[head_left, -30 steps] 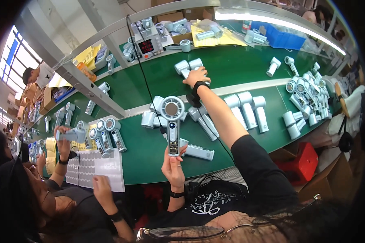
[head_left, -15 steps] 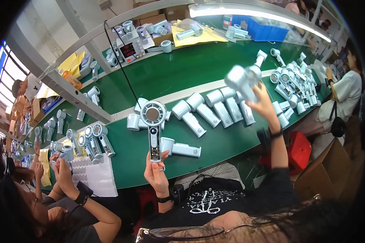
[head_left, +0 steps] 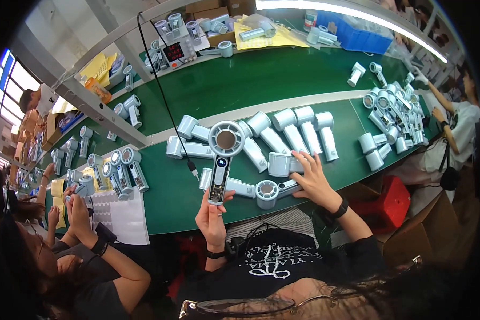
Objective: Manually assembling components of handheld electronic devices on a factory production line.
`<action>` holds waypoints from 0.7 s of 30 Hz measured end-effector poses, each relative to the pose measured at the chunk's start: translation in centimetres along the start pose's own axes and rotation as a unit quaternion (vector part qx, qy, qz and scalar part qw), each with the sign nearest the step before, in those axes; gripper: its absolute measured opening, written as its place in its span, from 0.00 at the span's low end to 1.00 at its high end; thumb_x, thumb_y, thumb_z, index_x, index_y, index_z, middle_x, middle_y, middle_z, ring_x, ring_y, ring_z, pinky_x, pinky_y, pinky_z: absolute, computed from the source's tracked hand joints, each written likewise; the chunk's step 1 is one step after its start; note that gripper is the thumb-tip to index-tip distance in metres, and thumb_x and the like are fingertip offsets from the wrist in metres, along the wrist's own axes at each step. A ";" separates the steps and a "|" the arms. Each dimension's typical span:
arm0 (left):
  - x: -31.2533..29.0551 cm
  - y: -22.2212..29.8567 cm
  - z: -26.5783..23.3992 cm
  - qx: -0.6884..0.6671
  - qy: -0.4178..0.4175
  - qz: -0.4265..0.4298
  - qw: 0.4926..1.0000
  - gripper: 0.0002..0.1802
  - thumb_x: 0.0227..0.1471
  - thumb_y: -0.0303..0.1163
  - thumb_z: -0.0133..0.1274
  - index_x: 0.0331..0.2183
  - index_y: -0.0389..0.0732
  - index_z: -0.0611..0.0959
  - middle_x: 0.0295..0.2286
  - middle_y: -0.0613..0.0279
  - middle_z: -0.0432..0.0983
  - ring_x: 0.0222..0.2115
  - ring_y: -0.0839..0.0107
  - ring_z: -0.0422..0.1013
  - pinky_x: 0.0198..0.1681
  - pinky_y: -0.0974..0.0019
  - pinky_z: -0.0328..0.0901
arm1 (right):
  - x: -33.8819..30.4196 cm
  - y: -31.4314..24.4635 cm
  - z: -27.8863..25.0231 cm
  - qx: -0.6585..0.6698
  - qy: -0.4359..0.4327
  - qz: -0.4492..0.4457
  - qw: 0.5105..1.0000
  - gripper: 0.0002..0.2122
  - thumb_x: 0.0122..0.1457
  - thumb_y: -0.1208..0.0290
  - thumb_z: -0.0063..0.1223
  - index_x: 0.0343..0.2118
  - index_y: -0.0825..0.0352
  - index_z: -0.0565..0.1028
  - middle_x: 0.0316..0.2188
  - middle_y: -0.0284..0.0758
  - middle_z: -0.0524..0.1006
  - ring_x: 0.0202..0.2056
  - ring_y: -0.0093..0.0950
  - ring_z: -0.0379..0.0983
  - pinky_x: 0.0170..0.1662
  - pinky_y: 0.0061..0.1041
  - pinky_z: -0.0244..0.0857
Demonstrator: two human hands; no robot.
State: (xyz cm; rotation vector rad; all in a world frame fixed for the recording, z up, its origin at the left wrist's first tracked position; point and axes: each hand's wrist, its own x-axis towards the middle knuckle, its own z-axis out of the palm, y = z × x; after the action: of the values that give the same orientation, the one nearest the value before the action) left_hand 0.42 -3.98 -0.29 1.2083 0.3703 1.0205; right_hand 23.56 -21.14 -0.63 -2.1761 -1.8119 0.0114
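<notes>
My left hand [head_left: 213,221] grips the lower end of a pale blue handheld fan [head_left: 219,178], held upright. Its handle front is uncovered, showing a circuit board and a small lit round display. My right hand [head_left: 317,184] is spread over two fans lying on the table: one fan [head_left: 280,165] is under the fingertips, and the other fan [head_left: 267,194] lies nearer me with its grille up, its handle by my thumb. Behind the held fan, another fan [head_left: 241,188] lies on its side. A black cable [head_left: 168,106] hangs beside it, its plug [head_left: 192,167] dangling free.
Several fans [head_left: 306,133] lie in a row along a pale rail [head_left: 325,104] on the green table [head_left: 165,213]. A fan pile [head_left: 392,109] is at right, near another person. Left, a co-worker's hands [head_left: 79,213] work beside a white sheet [head_left: 128,221]. A red stool [head_left: 386,200] stands right.
My right hand has come down and nearer with two fans, which now lie on the table beneath its spread fingers. My left hand has shifted slightly right with the upright fan.
</notes>
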 end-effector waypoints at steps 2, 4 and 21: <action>0.0 0.3 0.3 0.009 -0.005 -0.010 1.000 0.18 0.61 0.34 0.37 0.26 0.30 0.72 0.30 0.53 0.70 0.39 0.50 0.72 0.44 0.57 0.66 | -0.1 -0.2 0.5 -0.026 0.019 0.009 0.999 0.26 0.29 0.67 0.70 0.36 0.60 0.70 0.60 0.45 0.52 0.61 0.49 0.45 0.61 0.58 0.36; 0.0 -0.3 0.0 0.010 -0.015 -0.005 1.000 0.16 0.61 0.33 0.37 0.34 0.27 0.70 0.34 0.49 0.71 0.39 0.52 0.73 0.43 0.59 0.66 | -0.2 0.0 2.1 -0.064 0.067 0.041 0.995 0.27 0.29 0.65 0.70 0.37 0.59 0.70 0.60 0.44 0.50 0.62 0.49 0.41 0.60 0.63 0.32; -0.1 -0.7 -0.1 0.008 -0.035 -0.036 0.999 0.18 0.61 0.34 0.38 0.23 0.32 0.69 0.37 0.44 0.73 0.40 0.50 0.73 0.44 0.58 0.65 | -2.8 0.3 5.0 -0.059 0.141 0.054 0.987 0.30 0.39 0.57 0.67 0.45 0.56 0.65 0.60 0.43 0.49 0.63 0.48 0.40 0.60 0.64 0.27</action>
State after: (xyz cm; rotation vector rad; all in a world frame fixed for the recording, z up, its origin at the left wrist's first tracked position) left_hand 0.61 -4.05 -0.96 1.2323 0.3658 0.9128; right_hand 22.26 -22.74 -5.97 -2.2199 -1.5728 -0.3690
